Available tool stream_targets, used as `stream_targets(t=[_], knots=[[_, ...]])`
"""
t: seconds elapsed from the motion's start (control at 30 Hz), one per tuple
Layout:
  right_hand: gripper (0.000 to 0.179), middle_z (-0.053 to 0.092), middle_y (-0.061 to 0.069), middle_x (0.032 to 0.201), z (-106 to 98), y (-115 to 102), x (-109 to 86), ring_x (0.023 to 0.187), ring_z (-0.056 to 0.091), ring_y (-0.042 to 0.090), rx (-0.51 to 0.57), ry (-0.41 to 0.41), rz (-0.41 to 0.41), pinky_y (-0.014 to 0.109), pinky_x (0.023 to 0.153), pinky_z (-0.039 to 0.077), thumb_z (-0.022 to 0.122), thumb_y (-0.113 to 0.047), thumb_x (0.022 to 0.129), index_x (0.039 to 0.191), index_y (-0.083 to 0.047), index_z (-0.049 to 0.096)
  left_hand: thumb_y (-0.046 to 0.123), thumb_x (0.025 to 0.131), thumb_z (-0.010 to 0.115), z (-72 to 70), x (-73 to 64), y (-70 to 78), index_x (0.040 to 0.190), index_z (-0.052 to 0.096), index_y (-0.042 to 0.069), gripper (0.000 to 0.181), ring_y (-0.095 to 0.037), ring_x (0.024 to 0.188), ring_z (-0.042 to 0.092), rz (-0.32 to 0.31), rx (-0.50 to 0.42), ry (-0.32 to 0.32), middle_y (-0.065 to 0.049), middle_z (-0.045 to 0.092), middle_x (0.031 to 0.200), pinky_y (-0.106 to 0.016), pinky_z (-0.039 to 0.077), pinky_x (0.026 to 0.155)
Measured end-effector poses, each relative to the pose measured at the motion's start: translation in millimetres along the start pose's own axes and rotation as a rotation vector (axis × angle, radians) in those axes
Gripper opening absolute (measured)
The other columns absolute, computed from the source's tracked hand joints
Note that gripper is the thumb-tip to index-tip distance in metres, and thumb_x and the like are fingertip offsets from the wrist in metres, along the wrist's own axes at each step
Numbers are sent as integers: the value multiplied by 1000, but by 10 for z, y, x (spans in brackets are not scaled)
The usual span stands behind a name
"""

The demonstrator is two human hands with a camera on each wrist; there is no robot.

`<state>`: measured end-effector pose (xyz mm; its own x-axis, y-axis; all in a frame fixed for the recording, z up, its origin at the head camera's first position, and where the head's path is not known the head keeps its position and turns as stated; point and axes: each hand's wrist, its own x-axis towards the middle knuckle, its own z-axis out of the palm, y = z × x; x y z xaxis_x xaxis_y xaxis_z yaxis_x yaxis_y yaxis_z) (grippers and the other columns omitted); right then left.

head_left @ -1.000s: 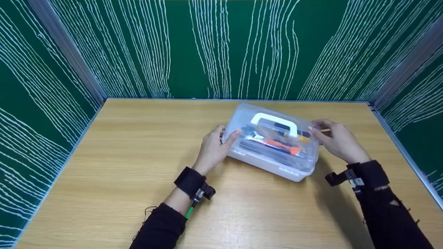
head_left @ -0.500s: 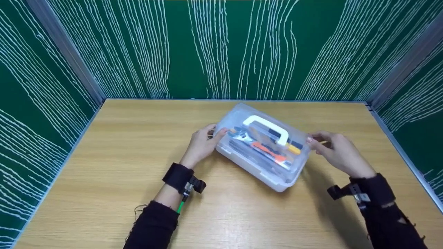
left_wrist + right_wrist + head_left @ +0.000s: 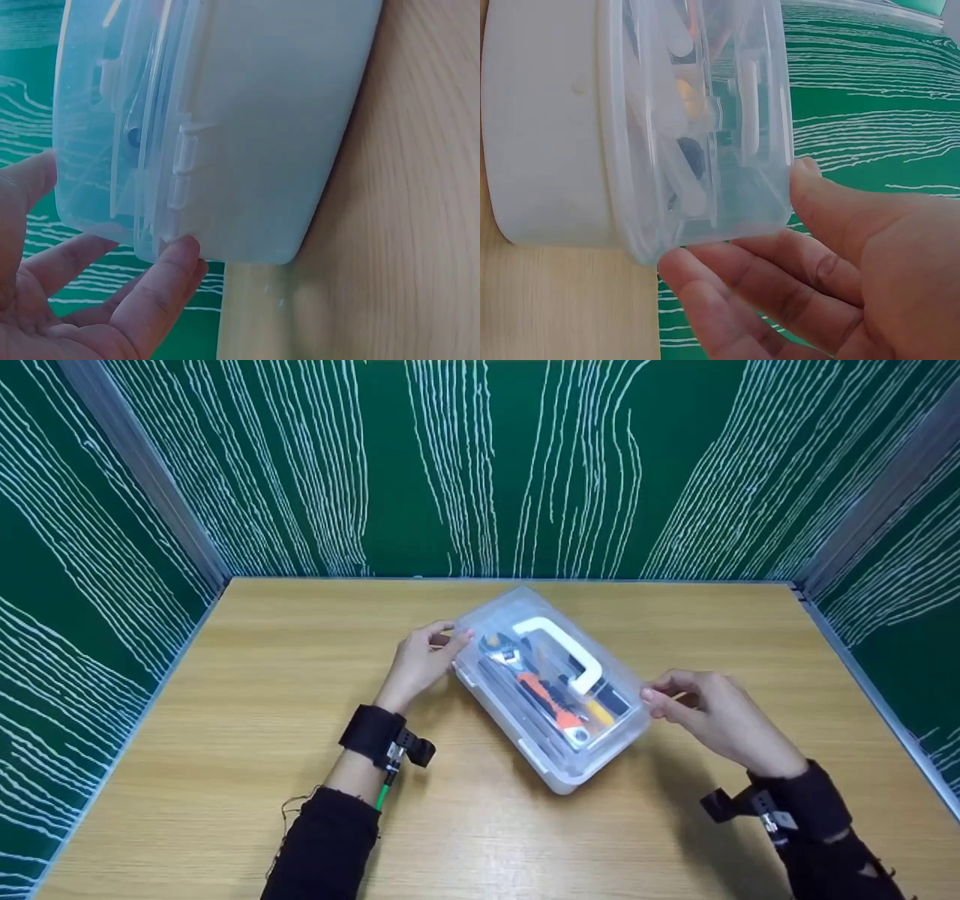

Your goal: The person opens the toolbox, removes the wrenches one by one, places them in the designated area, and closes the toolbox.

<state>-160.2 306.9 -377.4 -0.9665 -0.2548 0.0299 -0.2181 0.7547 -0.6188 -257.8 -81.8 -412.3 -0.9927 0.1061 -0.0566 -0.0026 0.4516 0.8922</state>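
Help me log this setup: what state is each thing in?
Box: closed, turned at an angle on the table
Lid: down
Handle: folded down
Wrench: inside the box
Left hand: holding one box end
Right hand: holding the opposite end

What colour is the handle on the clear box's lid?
White; the handle shows best in the head view.
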Motion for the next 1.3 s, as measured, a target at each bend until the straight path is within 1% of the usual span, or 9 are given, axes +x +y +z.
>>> stream_targets(t=[0.13,0.23,0.37,0.5,0.67,0.83,0.97,1.17,1.3], knots=[[30,81,4,102,49,-40,-62,85,73,8,27,-15,-13,19,76,60,67,-34,107,116,-8,79,50,105,66,-8,33,1,154,59,14,60,-31,134,64,-17,-1,-5,-17,66,145,-44,58,110],[27,81,3,101,69,-86,-114,85,73,7,35,-40,-14,19,77,60,68,-33,107,112,-10,80,50,106,65,-7,57,5,154,59,15,60,-31,130,67,-19,-5,-10,-17,67,143,-43,59,107],[25,82,1,96,76,-141,-166,81,72,6,21,-66,-20,20,75,60,68,-33,107,107,-12,81,51,106,63,8,83,21,153,60,18,57,-29,126,69,-28,-8,-19,-16,68,141,-41,61,103],[24,81,-1,90,86,-181,-209,75,70,5,41,-93,-10,21,70,61,69,-33,106,102,-13,81,52,106,62,39,99,42,151,62,21,55,-29,125,68,-42,-5,-23,-15,68,140,-41,60,104],[23,78,-5,85,114,-246,-259,73,69,5,58,-131,3,21,70,60,71,-35,105,98,-15,81,50,107,62,96,115,62,153,61,20,54,-29,123,69,-40,-49,-33,-16,67,140,-42,62,102],[24,78,-7,83,147,-321,-298,71,65,7,48,-169,19,21,68,57,72,-38,104,97,-17,82,48,109,59,146,114,87,154,59,20,53,-30,127,66,-31,-91,-53,-16,67,142,-46,61,105],[26,78,-6,84,183,-367,-342,73,65,7,49,-188,56,21,67,57,71,-40,104,98,-17,82,49,110,57,188,126,102,154,59,20,53,-29,128,65,-15,-56,-51,-14,68,140,-44,58,107],[28,79,-4,84,230,-406,-424,69,65,6,73,-171,55,21,63,57,73,-41,103,98,-15,82,49,110,57,263,162,146,154,59,19,53,-28,123,66,11,-48,-55,-13,70,135,-44,58,104],[28,79,-4,85,258,-436,-448,70,64,7,88,-194,74,21,62,56,74,-41,102,100,-14,82,50,110,57,300,174,165,153,60,20,53,-25,119,67,6,-42,-52,-11,70,132,-39,58,99]])
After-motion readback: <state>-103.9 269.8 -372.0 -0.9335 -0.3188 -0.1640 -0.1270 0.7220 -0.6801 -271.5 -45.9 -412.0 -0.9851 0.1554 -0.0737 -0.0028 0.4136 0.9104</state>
